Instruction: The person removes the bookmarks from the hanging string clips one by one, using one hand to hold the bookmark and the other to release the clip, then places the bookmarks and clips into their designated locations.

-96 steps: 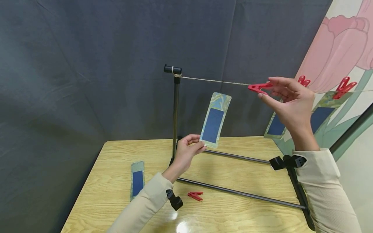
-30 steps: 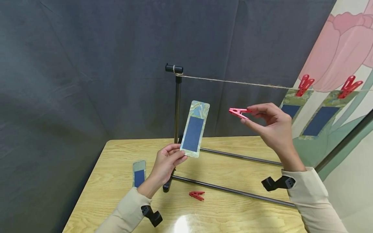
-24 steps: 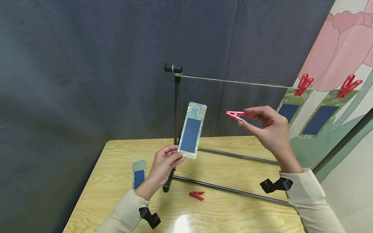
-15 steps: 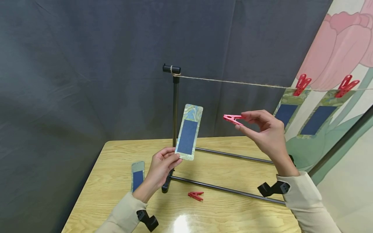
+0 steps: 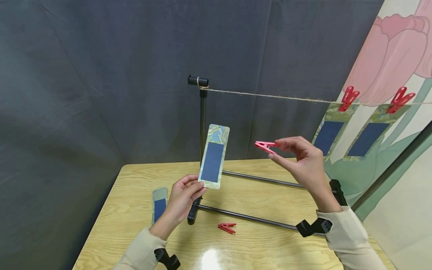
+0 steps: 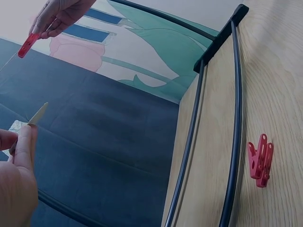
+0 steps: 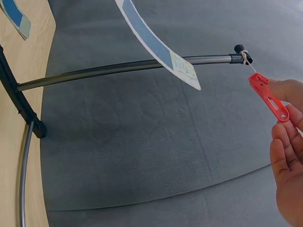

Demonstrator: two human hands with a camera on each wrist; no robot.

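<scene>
Above the surface (image 5: 263,247), a blue-panelled card (image 5: 213,157) is pinched by the fingers of the left hand (image 5: 182,197); to its right, a red clothespin (image 5: 261,144) is pinched by the right hand (image 5: 305,163).

"How many red clothespins (image 5: 265,145) do you count?"

"Four: one in the right hand (image 5: 307,165), two on the line (image 5: 288,98), one on the table (image 5: 270,247), well in from its left edge."

"And blue-panelled cards (image 5: 212,161)?"

"Four too: one in the left hand (image 5: 182,193), two hanging, one nearer the table's left edge. The left arm (image 5: 162,227) partly covers that last one, so I can't swear it's single."

"Black bars?"

"Two low bars (image 5: 263,179), plus two posts (image 5: 203,123)."

"Wrist cameras (image 5: 314,227)?"

"Two, one per arm. Just one line, one table."
</scene>
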